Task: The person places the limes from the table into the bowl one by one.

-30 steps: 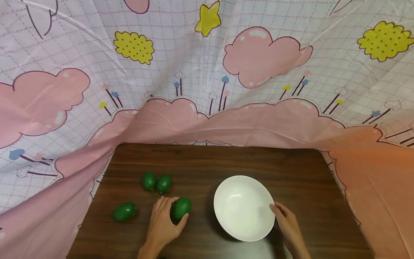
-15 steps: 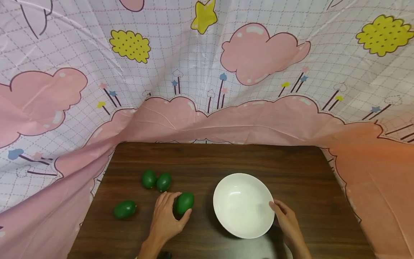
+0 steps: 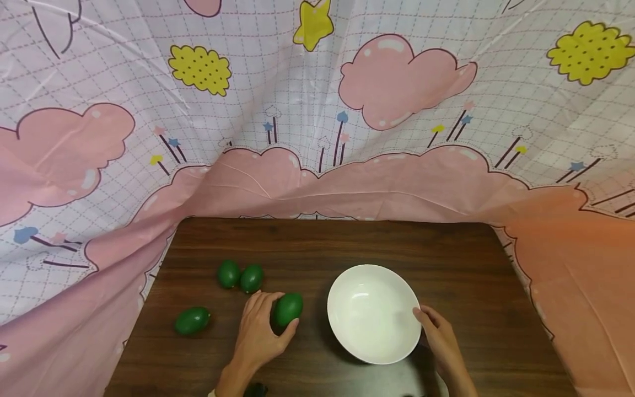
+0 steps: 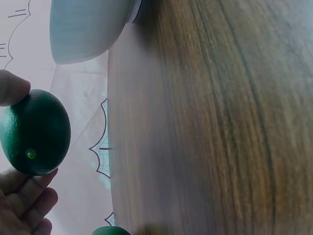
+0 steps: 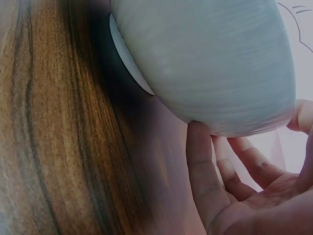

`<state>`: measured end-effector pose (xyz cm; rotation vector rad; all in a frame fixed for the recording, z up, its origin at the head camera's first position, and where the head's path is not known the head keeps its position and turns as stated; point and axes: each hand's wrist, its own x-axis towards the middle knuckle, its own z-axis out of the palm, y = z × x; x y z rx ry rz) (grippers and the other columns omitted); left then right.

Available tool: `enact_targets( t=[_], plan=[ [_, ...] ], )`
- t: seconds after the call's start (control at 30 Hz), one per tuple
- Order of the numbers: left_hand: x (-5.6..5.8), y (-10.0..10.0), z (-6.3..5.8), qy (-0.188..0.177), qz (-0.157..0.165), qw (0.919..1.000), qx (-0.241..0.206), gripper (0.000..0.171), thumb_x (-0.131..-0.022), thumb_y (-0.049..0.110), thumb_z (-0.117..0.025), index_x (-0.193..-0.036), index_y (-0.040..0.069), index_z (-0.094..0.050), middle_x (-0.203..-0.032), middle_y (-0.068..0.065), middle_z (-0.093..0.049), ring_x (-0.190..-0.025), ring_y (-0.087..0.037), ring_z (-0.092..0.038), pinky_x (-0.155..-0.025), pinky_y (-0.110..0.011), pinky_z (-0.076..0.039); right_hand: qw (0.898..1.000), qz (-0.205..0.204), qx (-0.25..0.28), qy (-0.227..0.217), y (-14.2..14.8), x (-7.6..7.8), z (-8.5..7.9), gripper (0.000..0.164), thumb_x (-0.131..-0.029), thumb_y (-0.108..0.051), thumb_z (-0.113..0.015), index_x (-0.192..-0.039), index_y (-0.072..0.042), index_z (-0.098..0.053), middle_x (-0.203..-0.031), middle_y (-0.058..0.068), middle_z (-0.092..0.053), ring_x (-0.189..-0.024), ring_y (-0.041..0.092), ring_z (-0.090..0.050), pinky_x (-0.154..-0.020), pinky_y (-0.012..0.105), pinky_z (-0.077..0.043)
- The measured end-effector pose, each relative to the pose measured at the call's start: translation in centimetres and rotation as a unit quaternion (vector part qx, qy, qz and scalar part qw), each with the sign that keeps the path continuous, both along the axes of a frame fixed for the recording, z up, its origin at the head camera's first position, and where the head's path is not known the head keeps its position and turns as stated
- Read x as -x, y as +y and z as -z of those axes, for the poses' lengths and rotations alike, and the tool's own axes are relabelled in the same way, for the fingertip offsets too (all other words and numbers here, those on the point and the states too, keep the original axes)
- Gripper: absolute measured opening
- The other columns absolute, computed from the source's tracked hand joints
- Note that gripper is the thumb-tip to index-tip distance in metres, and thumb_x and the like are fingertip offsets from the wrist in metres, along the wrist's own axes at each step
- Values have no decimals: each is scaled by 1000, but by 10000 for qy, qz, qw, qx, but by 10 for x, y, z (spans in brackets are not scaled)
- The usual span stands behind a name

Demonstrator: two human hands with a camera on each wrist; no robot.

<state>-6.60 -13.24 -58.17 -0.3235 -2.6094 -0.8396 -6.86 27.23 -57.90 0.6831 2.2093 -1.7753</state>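
My left hand point(image 3: 260, 331) grips a dark green oval lime point(image 3: 289, 310) between thumb and fingers, left of the white bowl point(image 3: 374, 314). In the left wrist view this lime point(image 4: 36, 132) shows a small pale nub and is held clear of the tabletop. My right hand point(image 3: 442, 342) holds the bowl at its right side, thumb at the rim. From the right wrist view, the fingers point(image 5: 203, 171) press against the bowl's outer wall point(image 5: 210, 63) from below. The inside of the bowl is bare.
Two limes point(image 3: 229, 274) lie close together on the brown wooden table point(image 3: 307, 248), beyond my left hand. Another lime point(image 3: 192, 320) lies farther left. A cartoon-patterned cloth point(image 3: 317, 187) rises behind the table. Something small and dark point(image 3: 256, 390) shows beside the left wrist.
My left hand has moved the lime right and slightly away from me, closer to the bowl. My right hand keeps its hold on the bowl, and the other limes stay put.
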Motion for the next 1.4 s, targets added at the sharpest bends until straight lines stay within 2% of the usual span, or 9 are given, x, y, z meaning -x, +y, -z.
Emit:
enact_targets(
  t=[0.37, 0.7, 1.03, 1.23, 1.4],
  plan=[
    [3, 7, -3, 131, 92, 9999, 10, 58, -80, 43, -86, -126, 13, -68, -114, -2, -72, -123, -31, -63, -118, -54, -44, 10000, -46, -15, 35, 3, 0, 2, 57, -109, -41, -57, -147, 2, -55, -107, -6, -71, -90, 4, -67, -77, 27, -60],
    [7, 12, -4, 105, 227, 9997, -62, 58, -80, 44, -86, -127, 15, -68, -114, 1, -70, -122, -26, -63, -121, -52, -39, 10000, -76, -1, 30, 2, 2, -2, 51, -109, -36, -58, -141, 3, -59, -103, -5, -72, -88, 8, -68, -76, 29, -61],
    [10, 18, -10, 225, 386, 9989, -127, 60, -80, 43, -86, -128, 14, -67, -117, 1, -71, -118, -23, -63, -122, -52, -39, 9997, -183, -99, -97, 4, 3, -7, 56, -107, -36, -62, -144, 6, -57, -112, 1, -75, -89, 8, -69, -76, 28, -61],
    [11, 21, -10, 237, 394, 9989, -56, 60, -79, 44, -86, -128, 15, -68, -116, 1, -72, -120, -24, -63, -123, -49, -40, 9995, -233, -167, -102, 6, 2, -13, 60, -105, -38, -65, -145, 6, -56, -124, 11, -74, -93, 10, -71, -79, 29, -63],
    [13, 24, -12, 317, 459, 9984, -126, 61, -78, 44, -86, -128, 13, -68, -116, 0, -72, -121, -25, -63, -121, -52, -42, 9992, -300, -247, -126, 6, 2, -13, 64, -105, -40, -65, -148, 6, -54, -133, 18, -70, -97, 12, -72, -81, 32, -64]
  ],
)
